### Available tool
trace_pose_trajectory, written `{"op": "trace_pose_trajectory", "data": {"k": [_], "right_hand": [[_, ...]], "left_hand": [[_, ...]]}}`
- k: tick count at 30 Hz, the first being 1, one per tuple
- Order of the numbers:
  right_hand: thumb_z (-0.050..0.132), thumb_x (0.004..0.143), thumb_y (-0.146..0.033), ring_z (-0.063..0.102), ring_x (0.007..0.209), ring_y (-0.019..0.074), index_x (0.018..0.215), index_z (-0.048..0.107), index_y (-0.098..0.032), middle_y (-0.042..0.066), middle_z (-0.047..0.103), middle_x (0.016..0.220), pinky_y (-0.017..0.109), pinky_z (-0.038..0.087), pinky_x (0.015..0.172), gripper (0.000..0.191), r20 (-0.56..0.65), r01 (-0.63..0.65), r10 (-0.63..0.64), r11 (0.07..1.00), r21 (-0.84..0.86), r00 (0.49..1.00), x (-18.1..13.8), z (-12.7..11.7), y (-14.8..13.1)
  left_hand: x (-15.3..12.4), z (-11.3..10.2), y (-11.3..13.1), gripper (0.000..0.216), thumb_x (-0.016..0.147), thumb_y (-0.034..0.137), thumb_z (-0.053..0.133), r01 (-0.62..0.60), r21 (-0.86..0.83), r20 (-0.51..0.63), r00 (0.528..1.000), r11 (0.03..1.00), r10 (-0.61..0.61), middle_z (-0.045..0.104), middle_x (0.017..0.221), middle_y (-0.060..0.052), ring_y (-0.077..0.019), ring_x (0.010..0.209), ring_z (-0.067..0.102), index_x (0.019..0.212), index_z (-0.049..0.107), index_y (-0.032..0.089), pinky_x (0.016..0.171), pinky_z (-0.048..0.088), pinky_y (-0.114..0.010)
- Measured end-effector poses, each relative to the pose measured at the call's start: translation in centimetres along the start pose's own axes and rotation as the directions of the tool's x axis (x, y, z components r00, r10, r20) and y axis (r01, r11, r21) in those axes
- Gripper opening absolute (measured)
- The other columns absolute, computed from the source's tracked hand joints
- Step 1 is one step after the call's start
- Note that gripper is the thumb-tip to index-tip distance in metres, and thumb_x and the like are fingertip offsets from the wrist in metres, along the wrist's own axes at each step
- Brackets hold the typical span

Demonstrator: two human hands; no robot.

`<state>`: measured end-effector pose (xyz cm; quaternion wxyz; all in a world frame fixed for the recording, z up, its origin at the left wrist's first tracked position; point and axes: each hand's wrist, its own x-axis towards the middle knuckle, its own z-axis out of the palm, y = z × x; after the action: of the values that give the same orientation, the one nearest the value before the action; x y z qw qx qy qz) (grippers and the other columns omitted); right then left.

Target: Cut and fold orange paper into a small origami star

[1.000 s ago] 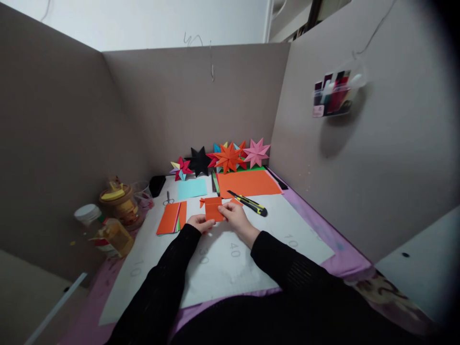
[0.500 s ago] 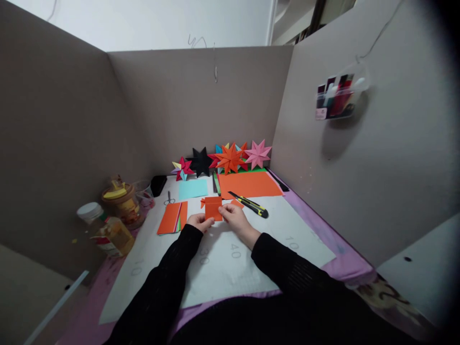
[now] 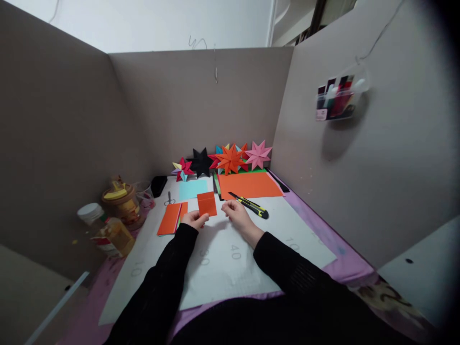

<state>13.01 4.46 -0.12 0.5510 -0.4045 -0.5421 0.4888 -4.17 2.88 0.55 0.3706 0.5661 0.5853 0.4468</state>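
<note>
My left hand [image 3: 194, 219] pinches an orange paper square [image 3: 207, 204] by its lower edge and holds it up over the white sheet. A crease line runs across the upper part of the square. Just to the right, my right hand [image 3: 239, 218] has its fingers curled together, apart from the square, with nothing visible in them. A black and yellow box cutter [image 3: 253, 207] lies beyond the right hand, blade toward the upper left. Near the left hand is a stack of coloured paper [image 3: 169, 219], orange on top.
Small scissors [image 3: 169, 199] and a light blue paper [image 3: 192, 189] lie behind the stack. A large orange sheet [image 3: 251, 185] lies at the back, before folded paper stars [image 3: 230, 159]. Bottle [image 3: 111, 232] and yellow-lidded jar [image 3: 120, 201] stand left. Partition walls [image 3: 201, 96] enclose the table.
My right hand has let go of the orange square, and its fingers have curled in. My left hand has moved slightly left and up with the square, which is now tilted.
</note>
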Motion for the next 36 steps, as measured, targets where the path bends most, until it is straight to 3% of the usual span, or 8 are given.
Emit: {"op": "trace_pose_trajectory", "data": {"k": [2, 6, 10, 14, 20, 25, 31, 36], "right_hand": [[0.059, 0.070, -0.042, 0.039, 0.046, 0.0078, 0.076, 0.055, -0.017, -0.004, 0.049, 0.057, 0.021, 0.029, 0.044, 0.026, 0.025, 0.014, -0.015, 0.998, 0.065, 1.000, 0.0, 0.3, 0.0], [0.059, 0.070, -0.040, 0.035, 0.045, 0.0072, 0.059, 0.046, -0.017, -0.006, 0.041, 0.050, 0.021, 0.028, 0.044, 0.028, 0.016, 0.060, -0.061, 0.996, 0.059, 0.998, -0.3, 0.6, 0.1], [0.060, 0.068, -0.039, 0.038, 0.049, 0.0085, 0.057, 0.045, -0.017, -0.005, 0.042, 0.052, 0.021, 0.031, 0.047, 0.029, 0.048, 0.080, -0.081, 0.997, 0.006, 0.996, -0.8, 0.6, -0.2], [0.060, 0.068, -0.037, 0.039, 0.049, 0.0086, 0.057, 0.047, -0.016, -0.004, 0.044, 0.053, 0.021, 0.030, 0.046, 0.027, 0.092, 0.066, -0.064, 0.998, -0.018, 0.994, -1.0, 0.9, -0.2], [0.060, 0.067, -0.032, 0.038, 0.044, 0.0071, 0.068, 0.058, -0.014, -0.004, 0.048, 0.052, 0.020, 0.027, 0.042, 0.018, 0.145, -0.047, 0.030, 0.992, 0.121, 0.989, -1.0, 1.1, 0.2], [0.059, 0.067, -0.029, 0.048, 0.051, 0.0103, 0.079, 0.064, -0.013, 0.000, 0.059, 0.063, 0.021, 0.035, 0.047, 0.021, 0.157, -0.103, 0.076, 0.979, 0.176, 0.985, -1.2, 1.1, 0.2], [0.058, 0.066, -0.024, 0.055, 0.059, 0.0136, 0.080, 0.066, -0.013, 0.003, 0.064, 0.069, 0.024, 0.040, 0.054, 0.019, 0.145, -0.094, 0.062, 0.971, 0.221, 0.987, -1.2, 1.2, 0.2], [0.056, 0.063, -0.021, 0.053, 0.055, 0.0132, 0.074, 0.066, -0.014, 0.002, 0.063, 0.064, 0.024, 0.040, 0.051, 0.016, 0.141, -0.128, 0.100, 0.969, 0.213, 0.985, -1.2, 1.2, 0.1]], "left_hand": [[-0.1, 0.6, -0.3, 0.032, 0.059, 0.043, 0.064, -0.020, 0.018, 0.080, 0.997, 1.000, 0.019, 0.050, 0.041, 0.002, -0.0083, 0.039, 0.044, 0.058, 0.062, 0.012, 0.041, 0.037, -0.020], [-0.4, 1.6, -0.6, 0.032, 0.058, 0.043, 0.066, 0.001, -0.053, 0.221, 0.975, 0.999, 0.011, 0.052, 0.044, 0.002, -0.0078, 0.040, 0.044, 0.058, 0.061, 0.012, 0.043, 0.038, -0.021], [-0.4, 1.4, -0.1, 0.035, 0.053, 0.044, 0.070, 0.072, -0.275, 0.098, 0.994, 0.959, -0.046, 0.058, 0.055, 0.003, -0.0082, 0.047, 0.051, 0.069, 0.061, 0.014, 0.045, 0.041, -0.019], [-0.3, 1.1, 0.3, 0.039, 0.049, 0.044, 0.074, 0.093, -0.371, -0.019, 0.994, 0.924, -0.108, 0.060, 0.057, 0.002, -0.0101, 0.051, 0.055, 0.068, 0.059, 0.013, 0.049, 0.047, -0.022], [-0.5, 1.0, 0.5, 0.033, 0.051, 0.039, 0.073, 0.061, -0.325, -0.007, 0.998, 0.944, -0.067, 0.059, 0.052, 0.002, -0.0098, 0.048, 0.054, 0.064, 0.061, 0.011, 0.048, 0.048, -0.022], [-0.8, 0.9, 0.8, 0.032, 0.054, 0.038, 0.071, 0.025, -0.277, 0.008, 1.000, 0.960, -0.024, 0.061, 0.054, 0.001, -0.0101, 0.050, 0.055, 0.069, 0.064, 0.011, 0.049, 0.048, -0.021], [-0.8, 0.9, 0.9, 0.028, 0.053, 0.032, 0.070, 0.057, -0.338, 0.052, 0.998, 0.939, -0.042, 0.060, 0.052, 0.001, -0.0095, 0.047, 0.054, 0.070, 0.065, 0.011, 0.049, 0.048, -0.022], [-0.8, 0.8, 0.9, 0.026, 0.054, 0.030, 0.069, 0.032, -0.310, 0.019, 0.999, 0.950, -0.028, 0.060, 0.053, 0.001, -0.0107, 0.049, 0.055, 0.072, 0.066, 0.012, 0.050, 0.048, -0.023]]}}
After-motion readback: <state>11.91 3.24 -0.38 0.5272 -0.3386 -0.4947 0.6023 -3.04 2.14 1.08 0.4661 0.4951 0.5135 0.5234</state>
